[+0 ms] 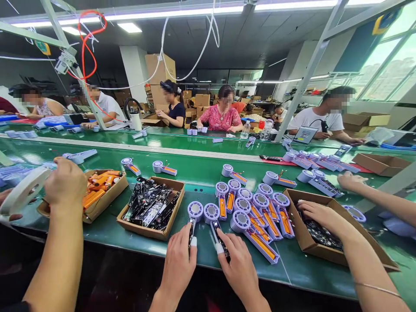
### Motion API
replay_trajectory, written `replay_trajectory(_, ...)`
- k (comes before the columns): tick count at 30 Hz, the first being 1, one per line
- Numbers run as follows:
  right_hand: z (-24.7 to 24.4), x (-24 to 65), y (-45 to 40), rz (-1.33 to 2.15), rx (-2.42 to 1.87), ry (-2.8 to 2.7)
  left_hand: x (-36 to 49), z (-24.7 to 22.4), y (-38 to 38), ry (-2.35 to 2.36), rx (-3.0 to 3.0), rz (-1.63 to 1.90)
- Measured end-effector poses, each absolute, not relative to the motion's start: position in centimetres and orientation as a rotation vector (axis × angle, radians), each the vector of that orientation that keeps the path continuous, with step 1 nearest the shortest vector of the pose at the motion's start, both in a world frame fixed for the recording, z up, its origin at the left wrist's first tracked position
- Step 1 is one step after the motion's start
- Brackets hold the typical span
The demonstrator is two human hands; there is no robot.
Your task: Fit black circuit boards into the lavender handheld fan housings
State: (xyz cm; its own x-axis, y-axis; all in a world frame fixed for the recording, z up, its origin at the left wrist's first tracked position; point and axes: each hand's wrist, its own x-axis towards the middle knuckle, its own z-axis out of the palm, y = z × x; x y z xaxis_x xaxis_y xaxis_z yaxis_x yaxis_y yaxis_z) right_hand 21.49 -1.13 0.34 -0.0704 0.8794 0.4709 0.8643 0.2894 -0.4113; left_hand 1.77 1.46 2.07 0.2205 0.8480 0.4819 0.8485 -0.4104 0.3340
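Observation:
At the front edge of the green bench, my left hand is closed on the handle of a small purple handheld fan. My right hand grips a second handheld fan just beside it. Both fans lie with their round heads pointing away from me, and dark circuit boards show in their handles, partly hidden by my fingers. White covers sit on a fingertip of each hand. To the right lies a cluster of purple fans with orange batteries in their open handles.
A cardboard box of circuit boards stands left of my hands, beside a box of orange batteries. On the left, a co-worker's hand holds a white tape roll. Another co-worker's hand reaches into a box at right.

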Motion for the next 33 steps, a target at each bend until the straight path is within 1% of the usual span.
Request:
replay_trajectory(7, 0.1, 21.4, -1.1, 0.057, -1.559, -1.92, 2.7, 3.2, 1.1, -1.824, -2.283, -0.75)
replay_trajectory(14, 0.1, 21.3, -1.0, -0.056, -1.536, -1.899, 2.2, 2.7, 1.6, -1.696, -2.184, -0.48)
replay_trajectory(19, 0.3, 21.2, -0.8, -0.046, -1.529, -1.901, 2.4, 3.1, 1.6, -1.688, -2.114, -0.294)
replay_trajectory(29, -0.3, 21.3, -0.7, -0.072, -1.534, -1.907, 2.0, 5.1, 1.6, -1.745, -2.267, -0.189)
replay_trajectory(31, -0.5, 21.2, -0.7, -0.076, -1.542, -1.907, 1.7, 5.1, 1.6, -1.724, -2.324, -0.286)
replay_trajectory(33, -0.6, 21.3, -0.6, -0.074, -1.539, -1.913, 1.3, 4.9, 1.4, -1.695, -2.385, -0.454)
